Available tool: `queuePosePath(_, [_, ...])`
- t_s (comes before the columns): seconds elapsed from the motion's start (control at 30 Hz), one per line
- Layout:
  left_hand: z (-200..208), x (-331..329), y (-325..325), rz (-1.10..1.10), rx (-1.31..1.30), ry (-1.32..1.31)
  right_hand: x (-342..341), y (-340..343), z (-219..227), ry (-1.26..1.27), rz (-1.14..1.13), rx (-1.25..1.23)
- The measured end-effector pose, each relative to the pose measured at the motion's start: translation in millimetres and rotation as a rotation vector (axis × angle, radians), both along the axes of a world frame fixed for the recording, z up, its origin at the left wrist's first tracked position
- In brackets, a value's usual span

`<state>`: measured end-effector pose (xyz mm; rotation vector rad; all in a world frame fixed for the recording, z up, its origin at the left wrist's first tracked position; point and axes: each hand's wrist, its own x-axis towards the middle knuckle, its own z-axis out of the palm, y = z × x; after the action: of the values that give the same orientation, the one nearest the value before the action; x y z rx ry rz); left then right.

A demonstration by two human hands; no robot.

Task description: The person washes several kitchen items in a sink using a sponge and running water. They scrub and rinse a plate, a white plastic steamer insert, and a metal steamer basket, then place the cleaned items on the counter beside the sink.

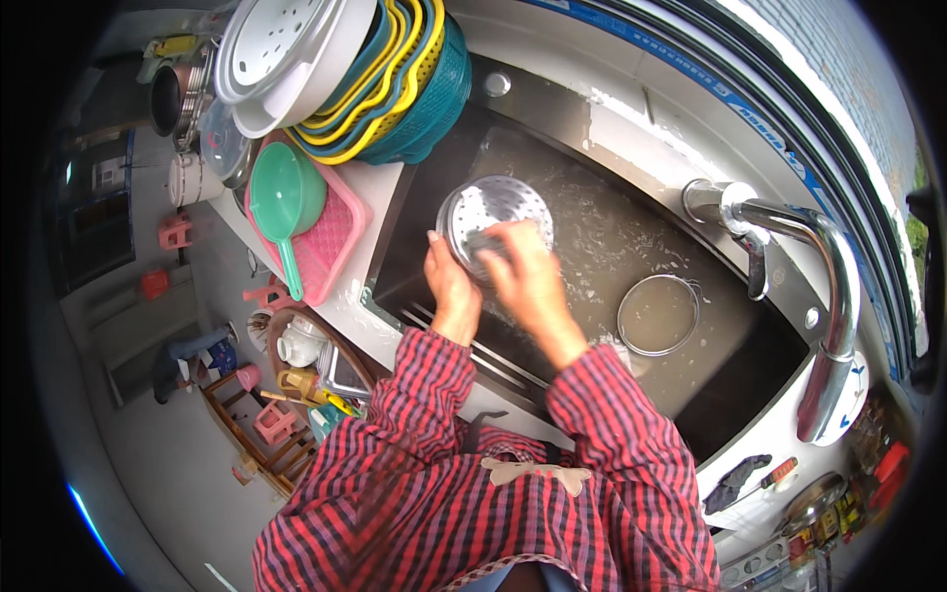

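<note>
Over a dark sink (631, 227) my left hand (449, 281) grips the left rim of a round perforated metal plate (498, 205) and holds it tilted up. My right hand (528, 271) presses a dark scrubbing pad (486, 245) against the plate's face. Both sleeves are red plaid. Wet suds cover the sink floor.
A round metal bowl (658, 314) of murky water sits in the sink to the right. A chrome tap (824, 286) arches over the right side. Stacked colanders and baskets (365, 79) and a pink tray (326, 242) with a green scoop (284, 197) stand at the left.
</note>
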<state>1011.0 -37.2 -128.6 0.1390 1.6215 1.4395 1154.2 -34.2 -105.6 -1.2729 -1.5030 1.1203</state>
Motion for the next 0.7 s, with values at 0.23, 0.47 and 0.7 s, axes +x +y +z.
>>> queuePosePath(0.23, [13.3, -1.3, -5.9, -0.011, -0.022, 0.076, 76.3, 32.0, -94.6, -0.481, -0.262, -0.196])
queuePosePath(0.47, [9.2, -13.5, 0.6, 0.124, -0.079, -0.030, 98.3, 3.8, -122.0, -0.338, -0.179, -0.553])
queuePosePath(0.7, [7.1, 10.7, 5.4, -0.052, -0.027, 0.152, -8.8, 14.7, 2.0, 0.083, -0.017, 0.023])
